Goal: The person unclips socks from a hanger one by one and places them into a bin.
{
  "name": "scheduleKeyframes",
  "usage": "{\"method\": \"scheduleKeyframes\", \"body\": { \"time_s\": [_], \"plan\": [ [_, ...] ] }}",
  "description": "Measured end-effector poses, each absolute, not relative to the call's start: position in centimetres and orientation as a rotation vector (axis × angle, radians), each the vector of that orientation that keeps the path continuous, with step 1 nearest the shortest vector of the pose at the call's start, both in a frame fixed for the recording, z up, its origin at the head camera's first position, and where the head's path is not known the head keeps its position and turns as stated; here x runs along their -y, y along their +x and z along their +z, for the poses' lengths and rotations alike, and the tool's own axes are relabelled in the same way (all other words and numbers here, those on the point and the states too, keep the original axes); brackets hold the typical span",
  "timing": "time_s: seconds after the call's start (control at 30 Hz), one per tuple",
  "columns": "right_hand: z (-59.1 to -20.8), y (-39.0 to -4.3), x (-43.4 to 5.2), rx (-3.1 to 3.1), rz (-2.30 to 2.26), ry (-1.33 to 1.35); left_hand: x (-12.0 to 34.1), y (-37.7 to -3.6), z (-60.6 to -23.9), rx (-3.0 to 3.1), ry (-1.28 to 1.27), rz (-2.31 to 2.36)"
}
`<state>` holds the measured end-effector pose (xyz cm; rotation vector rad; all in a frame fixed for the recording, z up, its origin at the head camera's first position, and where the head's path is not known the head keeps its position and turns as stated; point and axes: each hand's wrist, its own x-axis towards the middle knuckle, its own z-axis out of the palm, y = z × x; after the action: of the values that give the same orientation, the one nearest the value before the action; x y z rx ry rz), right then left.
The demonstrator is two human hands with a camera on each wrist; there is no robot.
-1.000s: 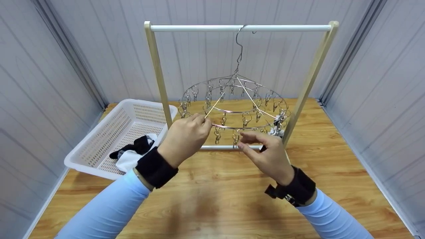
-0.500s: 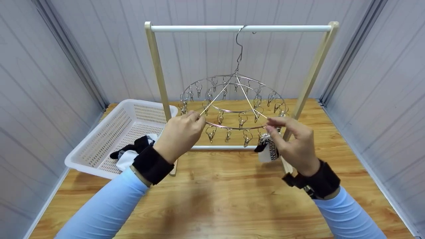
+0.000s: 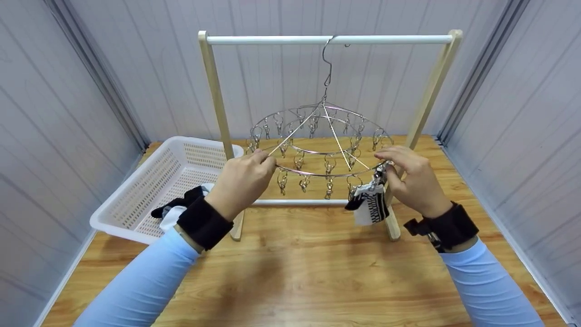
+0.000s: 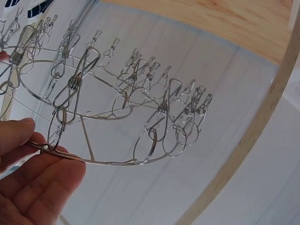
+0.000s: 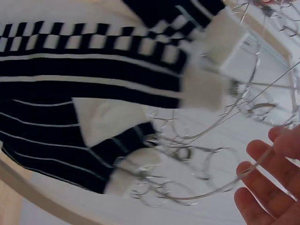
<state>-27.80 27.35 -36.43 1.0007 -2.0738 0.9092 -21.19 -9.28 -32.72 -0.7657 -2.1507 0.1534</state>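
A round metal clip hanger [image 3: 313,174] with two rings and several dangling clips hangs by its hook from the rack's white bar. My left hand [image 3: 245,181] pinches the outer ring at its front left; in the left wrist view, thumb and fingers [image 4: 56,180] close on the wire beside a clip. At the ring's right side, my right hand [image 3: 411,181] holds the wire between thumb and fingers [image 5: 262,157]. Just left of that hand, black-and-white patterned socks [image 3: 374,206] hang from clips; the right wrist view shows their checks and stripes [image 5: 93,70] close up.
A white plastic basket [image 3: 97,222] stands at the left, holding black and white socks [image 3: 174,211]. The rack's wooden posts [image 3: 213,86] flank the hanger, with a white lower bar [image 3: 295,202] behind it. Panelled walls [image 3: 513,113] enclose the wooden surface [image 3: 290,272].
The hanger has turned, its front clips moving left and the socks coming round to the front right. My left hand moved slightly left; my right hand moved right and took the ring.
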Motion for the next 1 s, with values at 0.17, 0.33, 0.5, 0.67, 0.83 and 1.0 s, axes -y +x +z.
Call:
{"method": "scheduleKeyframes", "body": {
  "time_s": [0.17,0.33,0.5,0.67,0.83,1.0],
  "plan": [
    [-37.0,-28.6,-27.9,2.083,0.924,1.022,9.5,-21.3,-32.8,2.157,-0.772,0.095],
    [-37.2,-29.0,-28.1,2.013,0.911,1.093,9.7,-21.4,-32.7,2.179,-0.754,-0.014],
    [-36.8,-28.8,-27.9,1.917,0.9,1.156,9.8,-21.4,-32.5,2.24,-0.722,-0.076],
    [-36.3,-28.2,-27.6,1.856,0.867,1.186,9.8,-21.1,-32.0,2.282,-0.725,-0.096],
    [-35.9,-27.8,-27.3,1.827,0.813,1.192,8.8,-20.7,-31.7,2.185,-0.756,-0.09],
    [-35.9,-27.2,-26.6,1.811,0.793,1.163,7.4,-20.6,-31.6,2.129,-0.794,-0.054]
  ]
}}
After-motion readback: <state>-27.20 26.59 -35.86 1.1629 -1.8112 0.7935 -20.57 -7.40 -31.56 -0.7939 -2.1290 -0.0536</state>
